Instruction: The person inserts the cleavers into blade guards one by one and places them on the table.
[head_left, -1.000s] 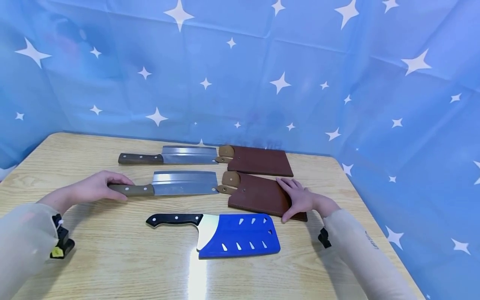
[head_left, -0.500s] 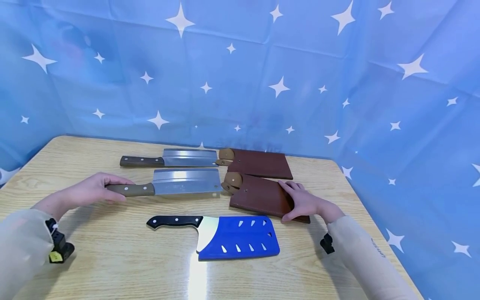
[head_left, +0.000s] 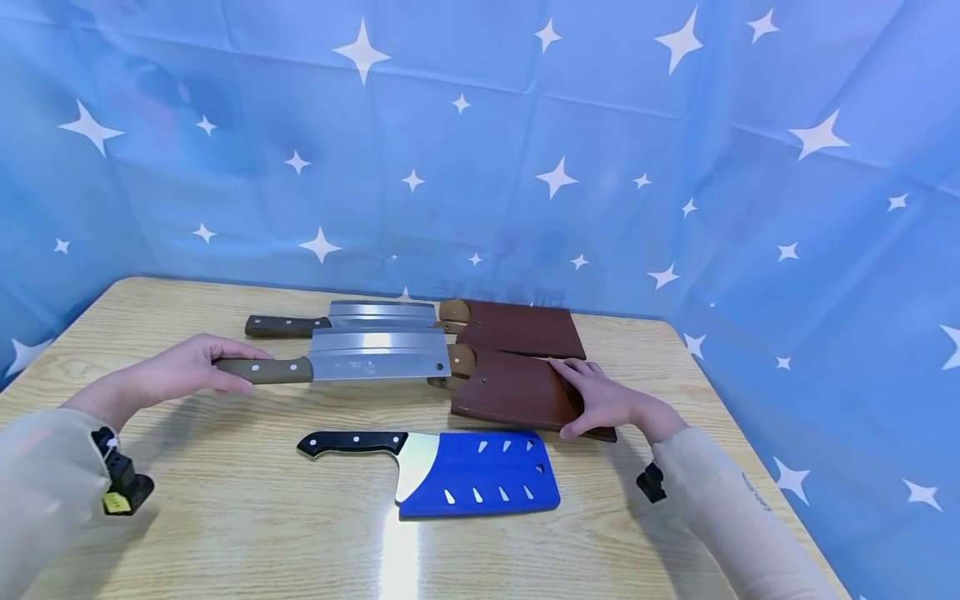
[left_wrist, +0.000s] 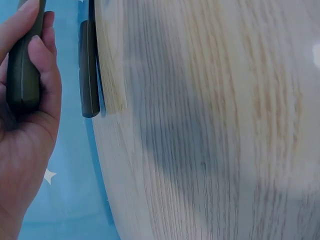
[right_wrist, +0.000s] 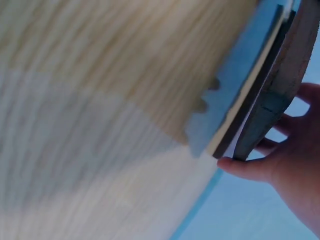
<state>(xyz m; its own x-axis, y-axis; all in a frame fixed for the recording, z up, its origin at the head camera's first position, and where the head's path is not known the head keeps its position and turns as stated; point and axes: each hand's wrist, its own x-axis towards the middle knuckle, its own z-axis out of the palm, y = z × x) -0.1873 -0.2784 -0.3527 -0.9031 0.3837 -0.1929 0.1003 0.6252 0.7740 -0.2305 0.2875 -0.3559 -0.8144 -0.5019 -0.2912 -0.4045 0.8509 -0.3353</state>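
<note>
My left hand [head_left: 201,371] grips the olive-brown handle of a cleaver [head_left: 378,354], its broad blade pointing right and raised off the table. The same handle [left_wrist: 24,75] lies in the curled fingers in the left wrist view. The blade's tip overlaps the tan strap end of a brown leather knife sheath [head_left: 517,386]. My right hand [head_left: 600,400] holds that sheath by its far right end, thumb on the near edge and fingers on the far edge. In the right wrist view the sheath [right_wrist: 277,85] shows edge-on between thumb and fingers.
Behind lie a second cleaver with a dark handle [head_left: 285,326] and a second brown sheath [head_left: 521,327]. In front, a black-handled cleaver [head_left: 352,441] wears a blue blade cover [head_left: 480,475]. A blue star-patterned cloth [head_left: 480,142] hangs behind the wooden table [head_left: 262,517].
The left hand has raised the cleaver from the table and shifted it right, up to the sheath's strap end. The right hand has stayed on the sheath, which has moved slightly.
</note>
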